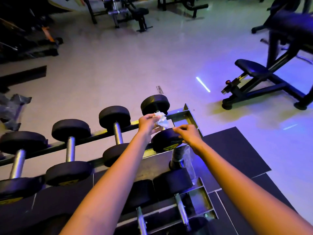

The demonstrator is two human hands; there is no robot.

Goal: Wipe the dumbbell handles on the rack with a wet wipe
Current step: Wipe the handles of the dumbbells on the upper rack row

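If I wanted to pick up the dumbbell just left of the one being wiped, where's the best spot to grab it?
Probably the bare metal handle of that dumbbell, reached from above. It lies across the rack rails with the bar exposed on top, and the round black heads look too wide to close fingers around.

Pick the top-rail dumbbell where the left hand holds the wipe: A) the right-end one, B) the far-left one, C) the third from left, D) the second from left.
A: the left hand grips the wipe at the handle of the right-end dumbbell, beside the corner of the rack.
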